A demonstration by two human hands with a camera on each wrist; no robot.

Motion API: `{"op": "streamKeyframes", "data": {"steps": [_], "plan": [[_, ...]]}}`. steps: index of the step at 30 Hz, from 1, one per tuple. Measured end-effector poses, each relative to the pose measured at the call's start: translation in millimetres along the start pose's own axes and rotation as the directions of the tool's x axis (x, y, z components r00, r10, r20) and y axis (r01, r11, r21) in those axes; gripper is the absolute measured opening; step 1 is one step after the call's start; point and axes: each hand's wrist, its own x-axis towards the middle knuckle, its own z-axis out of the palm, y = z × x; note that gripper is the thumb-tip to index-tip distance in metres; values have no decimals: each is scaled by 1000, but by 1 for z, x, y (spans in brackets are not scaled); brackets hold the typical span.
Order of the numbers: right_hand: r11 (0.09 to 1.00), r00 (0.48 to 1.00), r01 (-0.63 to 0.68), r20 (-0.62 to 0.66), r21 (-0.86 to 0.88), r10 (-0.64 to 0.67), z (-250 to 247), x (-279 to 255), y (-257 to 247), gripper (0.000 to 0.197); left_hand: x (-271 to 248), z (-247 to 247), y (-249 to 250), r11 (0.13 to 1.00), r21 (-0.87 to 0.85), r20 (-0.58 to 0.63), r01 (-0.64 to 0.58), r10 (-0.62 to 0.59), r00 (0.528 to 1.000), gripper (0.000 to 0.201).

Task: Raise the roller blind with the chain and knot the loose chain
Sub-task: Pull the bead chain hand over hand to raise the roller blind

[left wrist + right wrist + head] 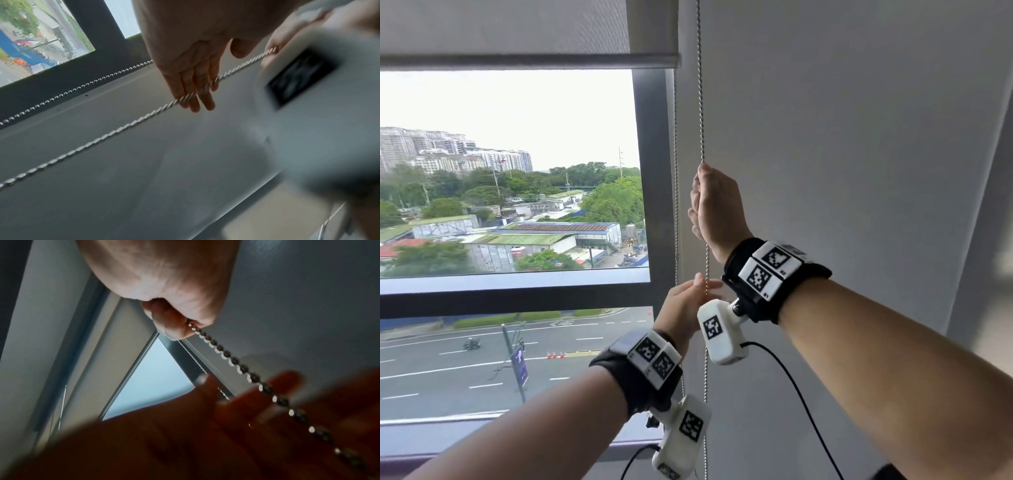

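The grey roller blind [517, 27] hangs with its bottom bar [534, 61] near the top of the window. Its bead chain runs down in two strands, a front strand [701, 102] and a back strand [675, 171] by the frame. My right hand [702, 205] grips the front strand in a fist [174, 327], and the chain [226, 353] runs down from it. Just below, my left hand [705, 284] is held with straight fingers [197, 100] that touch the same strand [102, 138], without closing on it.
The dark window frame [650, 154] stands left of the chain and a plain white wall [842, 137] right of it. The sill [482, 442] lies below. A black cable [801, 394] hangs from the right wrist camera.
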Motion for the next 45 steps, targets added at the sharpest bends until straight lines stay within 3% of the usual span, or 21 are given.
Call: {"op": "streamKeyframes", "data": {"steps": [8,12,15,20,25,28,31,35,38,41,45], "plan": [[1000,1000,-19,3,-18,19,-5,-48,52,39,27,4,71,981,-123,17,-148,151,988,45],[990,990,-134,37,-30,135,-7,-92,81,41,29,20,101,986,-103,79,-131,140,987,47],[987,994,-97,42,-129,103,-12,-116,100,40,31,28,107,988,-100,74,-118,126,989,47],[980,990,-136,16,-143,140,-21,-127,111,39,37,36,96,981,-109,-5,-161,162,987,41],[971,972,-192,110,-144,209,-27,-121,104,48,35,41,90,964,4,-125,-267,266,956,38],[976,974,-157,141,-153,178,-32,-111,94,37,34,43,90,967,35,-140,-253,256,957,36],[980,976,-166,123,-108,179,-34,-90,78,29,31,42,90,965,52,-132,-258,263,956,35],[985,996,-57,54,-161,67,-35,-48,51,36,25,36,75,965,46,-141,-258,261,955,36],[994,1000,-22,1,-108,23,-32,-23,22,36,19,29,52,974,56,-150,-220,226,962,37],[1000,999,-15,48,8,15,-21,-6,-6,38,11,22,22,984,84,-174,-154,167,970,37],[992,998,-68,10,107,67,-6,3,-16,35,1,11,-9,999,-18,-112,-32,30,993,24]]}}
